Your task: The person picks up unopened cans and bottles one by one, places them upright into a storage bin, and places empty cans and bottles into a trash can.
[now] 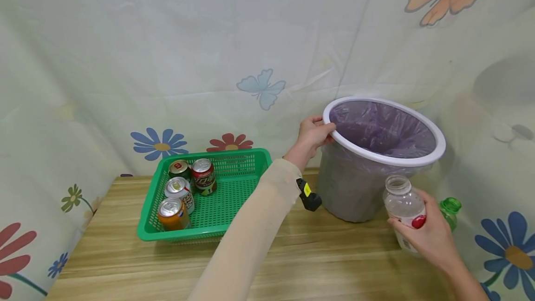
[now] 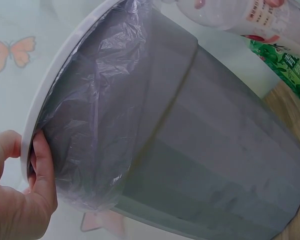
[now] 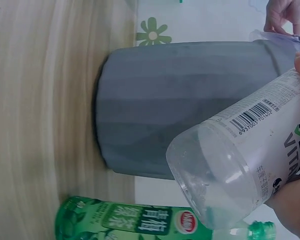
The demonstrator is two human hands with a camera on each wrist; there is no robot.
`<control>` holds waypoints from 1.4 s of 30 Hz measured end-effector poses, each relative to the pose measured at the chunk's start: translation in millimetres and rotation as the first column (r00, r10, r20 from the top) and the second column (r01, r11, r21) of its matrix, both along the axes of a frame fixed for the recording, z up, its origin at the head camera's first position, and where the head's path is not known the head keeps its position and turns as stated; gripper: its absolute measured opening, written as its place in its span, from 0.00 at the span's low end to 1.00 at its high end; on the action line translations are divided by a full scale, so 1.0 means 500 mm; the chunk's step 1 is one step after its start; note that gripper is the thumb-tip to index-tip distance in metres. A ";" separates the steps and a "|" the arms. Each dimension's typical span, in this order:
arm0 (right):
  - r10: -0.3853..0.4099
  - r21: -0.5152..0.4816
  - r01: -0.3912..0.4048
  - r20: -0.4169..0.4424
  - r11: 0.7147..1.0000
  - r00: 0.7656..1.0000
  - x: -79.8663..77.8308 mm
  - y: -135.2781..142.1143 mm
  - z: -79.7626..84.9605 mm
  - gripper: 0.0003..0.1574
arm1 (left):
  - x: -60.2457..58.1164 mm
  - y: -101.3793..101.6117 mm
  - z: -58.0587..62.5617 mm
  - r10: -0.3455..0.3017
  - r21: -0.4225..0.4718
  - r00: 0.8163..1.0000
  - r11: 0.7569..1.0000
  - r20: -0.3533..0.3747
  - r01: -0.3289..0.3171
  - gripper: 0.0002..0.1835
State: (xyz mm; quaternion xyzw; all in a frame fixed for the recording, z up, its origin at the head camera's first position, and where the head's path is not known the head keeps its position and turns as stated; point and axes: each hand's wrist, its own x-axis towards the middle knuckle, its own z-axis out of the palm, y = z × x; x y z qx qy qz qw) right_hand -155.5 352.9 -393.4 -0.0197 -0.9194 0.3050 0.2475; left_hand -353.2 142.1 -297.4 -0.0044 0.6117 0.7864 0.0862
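Observation:
My left hand (image 1: 314,134) grips the white rim (image 1: 439,145) of a grey trash can (image 1: 349,194) lined with a thin purple bag (image 1: 378,127). In the left wrist view its fingers (image 2: 44,167) curl round the rim. The can tilts slightly. My right hand (image 1: 432,231) holds a clear, uncapped plastic bottle (image 1: 403,208) with a white label, in front of the can's right side. The bottle looks empty and its base shows in the right wrist view. Behind that hand stands a green tea bottle (image 3: 135,220), mostly hidden in the head view.
A green plastic basket (image 1: 230,199) sits on the wooden table (image 1: 317,264) at left. Several drink cans (image 1: 203,176) stand upright along its left side. A patterned curtain (image 1: 200,59) hangs behind and at both sides.

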 end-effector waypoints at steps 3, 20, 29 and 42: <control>0.009 0.020 -0.008 -0.016 1.000 1.000 0.001 0.004 0.008 0.55 | 0.000 0.000 -0.001 0.001 0.001 1.000 1.000 0.000 -0.001 0.25; 0.068 0.061 -0.065 -0.043 0.996 0.997 -0.002 0.018 0.057 0.57 | 0.001 -0.003 0.003 -0.004 -0.011 1.000 1.000 0.004 0.004 0.25; 0.073 0.096 -0.071 -0.017 0.993 0.997 -0.003 0.032 0.085 0.61 | 0.003 -0.003 0.006 -0.008 -0.003 1.000 1.000 0.004 0.008 0.25; 0.136 0.104 -0.128 -0.071 0.986 0.988 -0.007 0.037 0.127 0.60 | 0.003 -0.004 0.005 -0.006 -0.005 1.000 1.000 -0.001 0.006 0.25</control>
